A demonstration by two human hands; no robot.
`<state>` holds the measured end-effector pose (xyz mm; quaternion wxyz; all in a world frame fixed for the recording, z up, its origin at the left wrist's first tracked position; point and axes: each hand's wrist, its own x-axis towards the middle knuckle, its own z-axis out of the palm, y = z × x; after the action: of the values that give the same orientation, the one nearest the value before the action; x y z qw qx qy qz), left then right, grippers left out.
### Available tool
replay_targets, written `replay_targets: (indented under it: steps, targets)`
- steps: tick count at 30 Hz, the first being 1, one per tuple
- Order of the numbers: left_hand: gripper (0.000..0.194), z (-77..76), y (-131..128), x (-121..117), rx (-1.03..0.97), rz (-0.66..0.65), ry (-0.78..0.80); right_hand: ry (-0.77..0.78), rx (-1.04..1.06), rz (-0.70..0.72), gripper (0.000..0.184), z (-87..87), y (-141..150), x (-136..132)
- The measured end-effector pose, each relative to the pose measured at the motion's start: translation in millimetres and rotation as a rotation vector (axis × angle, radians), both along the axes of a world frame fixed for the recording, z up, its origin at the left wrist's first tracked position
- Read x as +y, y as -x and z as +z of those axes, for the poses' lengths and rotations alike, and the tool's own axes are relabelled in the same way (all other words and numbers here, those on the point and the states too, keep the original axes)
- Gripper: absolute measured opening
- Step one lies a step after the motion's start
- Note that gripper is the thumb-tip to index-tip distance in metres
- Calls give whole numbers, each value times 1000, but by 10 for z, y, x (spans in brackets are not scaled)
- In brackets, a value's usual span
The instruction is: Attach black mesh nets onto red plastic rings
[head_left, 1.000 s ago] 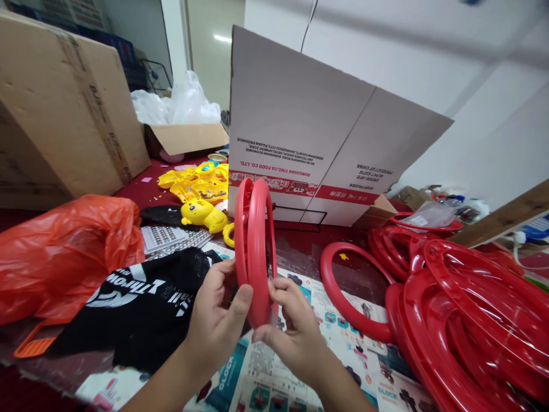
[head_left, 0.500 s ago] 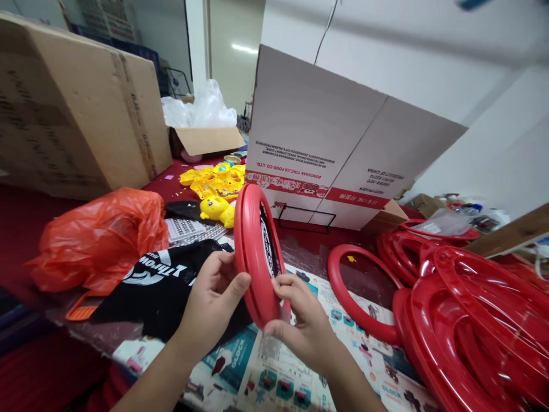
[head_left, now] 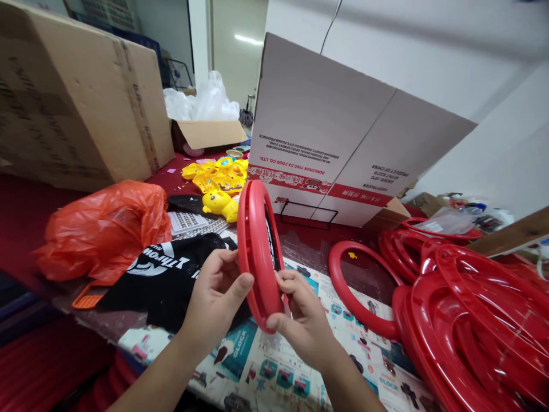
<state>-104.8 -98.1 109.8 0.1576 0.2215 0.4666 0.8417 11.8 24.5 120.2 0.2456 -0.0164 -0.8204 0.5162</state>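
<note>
A red plastic ring point(head_left: 256, 240) stands nearly edge-on in front of me, with black mesh visible inside it. My left hand point(head_left: 214, 300) grips its lower left rim, thumb pressed on the red edge. My right hand point(head_left: 302, 320) pinches the lower right rim, fingers curled round it. Below lies a printed paper sheet point(head_left: 274, 366). A black mesh cloth with white lettering point(head_left: 167, 274) lies just left of my left hand.
A single red ring point(head_left: 360, 286) lies flat to the right, beside a pile of several red rings point(head_left: 472, 320). An upright white carton point(head_left: 343, 143) stands behind. Further left are an orange plastic bag point(head_left: 103, 229), yellow toy parts point(head_left: 217, 183) and a big brown box point(head_left: 77, 97).
Both hands kept hold of the red ring and turned it slightly; the two rims seen apart earlier now sit close together. My view shifted a little to the left.
</note>
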Motion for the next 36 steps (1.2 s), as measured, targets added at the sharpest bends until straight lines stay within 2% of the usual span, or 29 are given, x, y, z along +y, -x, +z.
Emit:
replay_targets:
  steps: [8, 15, 23, 29, 36]
  targets:
    - [41, 7, -24, -4, -2, 49, 15, 19, 56, -20, 38, -78, -3, -9]
    - [39, 32, -42, -10, 16, 62, 32, -68, 36, -25, 37, -106, -15, -6]
    - [37, 43, -55, -25, 40, 54, 47, -128, 28, 17, 31, -38, -10, 19]
    - [42, 54, -59, -17, 5, 72, 49, -149, 57, 48, 33, -1, 7, 45]
    - [42, 27, -88, -17, -16, 59, 43, -176, 35, 7, 32, 10, -25, 26]
